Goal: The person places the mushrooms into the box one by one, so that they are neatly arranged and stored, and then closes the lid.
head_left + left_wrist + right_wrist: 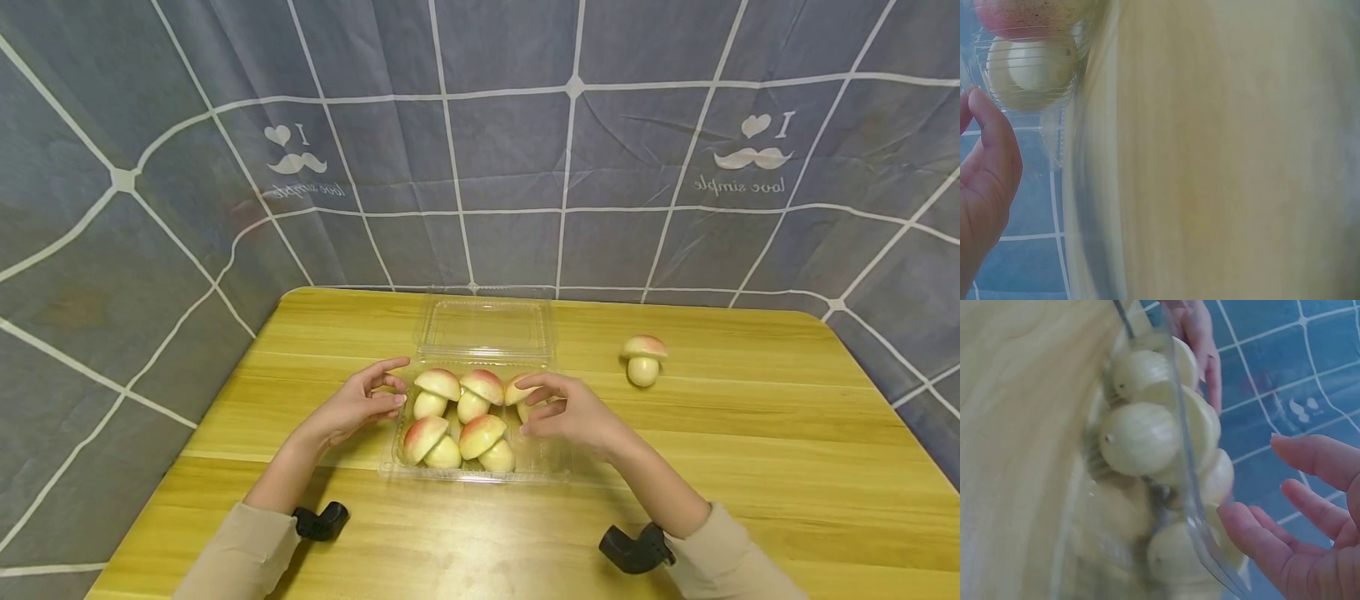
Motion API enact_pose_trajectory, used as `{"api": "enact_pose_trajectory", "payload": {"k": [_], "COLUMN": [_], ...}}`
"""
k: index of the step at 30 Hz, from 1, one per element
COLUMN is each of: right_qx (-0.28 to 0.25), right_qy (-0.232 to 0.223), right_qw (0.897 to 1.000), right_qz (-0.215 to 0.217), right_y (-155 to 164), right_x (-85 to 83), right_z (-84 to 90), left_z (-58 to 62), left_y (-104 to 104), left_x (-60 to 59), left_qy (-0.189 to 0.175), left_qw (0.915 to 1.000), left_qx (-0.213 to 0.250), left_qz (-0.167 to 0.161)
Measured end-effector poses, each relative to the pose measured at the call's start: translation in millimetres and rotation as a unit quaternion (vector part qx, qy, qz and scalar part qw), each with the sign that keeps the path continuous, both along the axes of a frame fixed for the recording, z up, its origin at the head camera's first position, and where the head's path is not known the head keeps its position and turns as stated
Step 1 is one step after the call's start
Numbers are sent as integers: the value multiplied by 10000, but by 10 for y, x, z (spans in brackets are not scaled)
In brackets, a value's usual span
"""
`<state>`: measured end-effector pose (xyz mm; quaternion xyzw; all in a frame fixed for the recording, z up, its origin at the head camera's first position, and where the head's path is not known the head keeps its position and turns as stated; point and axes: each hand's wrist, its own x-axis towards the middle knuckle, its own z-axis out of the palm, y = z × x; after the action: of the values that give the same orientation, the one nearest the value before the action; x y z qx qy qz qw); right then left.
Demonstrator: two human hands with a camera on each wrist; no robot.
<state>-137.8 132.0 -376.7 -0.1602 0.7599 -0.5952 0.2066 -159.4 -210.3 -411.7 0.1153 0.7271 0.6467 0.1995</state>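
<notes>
An open clear plastic container (540, 467) lies on the table, holding several cream mushroom-shaped pieces with pink-tinged caps, among them a front one (483, 442). At its left rim, my left hand (363, 402) pinches the edge between thumb and finger; the left wrist view has the fingertips (979, 100) right at the plastic. Over the back right piece (516, 390) my right hand (573, 412) hovers, partly covering it. In the right wrist view the right hand's fingers (1247, 531) are spread apart with nothing between them. The front right of the container shows bare plastic.
Another mushroom-shaped piece (643, 360) stands on the wooden table (750, 433) at the right. Behind the container its hinged clear lid (487, 329) lies folded back toward the grey patterned curtain (510, 167). Black wrist mounts (322, 522) sit at both sleeves.
</notes>
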Motion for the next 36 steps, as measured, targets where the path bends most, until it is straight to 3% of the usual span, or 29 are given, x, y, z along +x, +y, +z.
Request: {"api": "enact_pose_trajectory", "payload": {"k": [10,25,36], "right_qx": [-470,-349,-239], "right_qy": [-69,36,142], "right_qw": [9986,9958,9949], "right_qz": [-252,-848,-967], "right_y": [227,530,722], "right_x": [-27,-56,-75], "right_z": [68,121,158], "left_z": [-9,-20,-27], "left_y": [-5,-9,-10], "left_x": [9,8,9], "left_qy": [-19,12,58], "left_qw": [10000,10000,9999], "left_qx": [73,51,82], "left_qz": [24,5,-26]}}
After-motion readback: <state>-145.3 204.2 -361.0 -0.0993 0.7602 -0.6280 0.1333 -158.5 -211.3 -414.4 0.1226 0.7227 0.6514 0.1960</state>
